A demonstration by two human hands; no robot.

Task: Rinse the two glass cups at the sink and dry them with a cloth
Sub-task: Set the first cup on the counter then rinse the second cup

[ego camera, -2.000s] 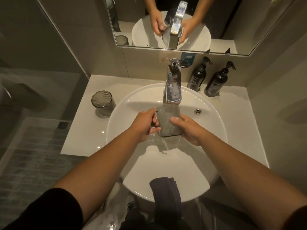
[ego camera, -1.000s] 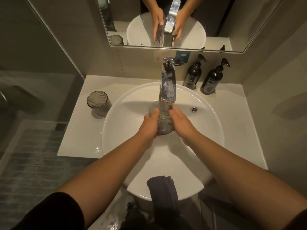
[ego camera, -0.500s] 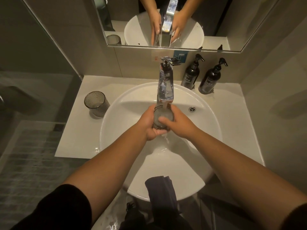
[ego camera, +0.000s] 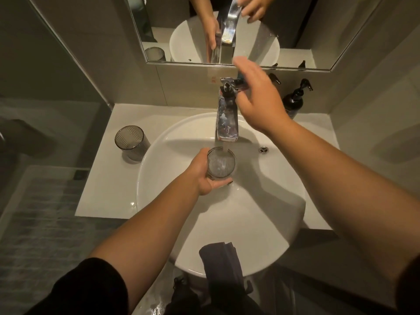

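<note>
From the head view we see the left hand [ego camera: 204, 176] gripping a glass cup [ego camera: 221, 164] upright, mouth up, under the tap [ego camera: 227, 117] over the sink [ego camera: 159, 160]. Our right hand [ego camera: 259, 103], fingers relaxed and apart, is raised beside the tap lever. The second glass cup [ego camera: 132, 142] stands upright on the tabletop [ego camera: 106, 189], left. A dark cloth [ego camera: 221, 260] drapes the sink's near rim.

I can read no text anywhere, small red mark [ego camera: 213, 80] on the wall tile left of the faucet [ego camera: 227, 114] too tiny to make out, dark pump bottle [ego camera: 294, 100] label illegible to me, blue sticker mostly hidden behind my right hand [ego camera: 256, 98]
</note>
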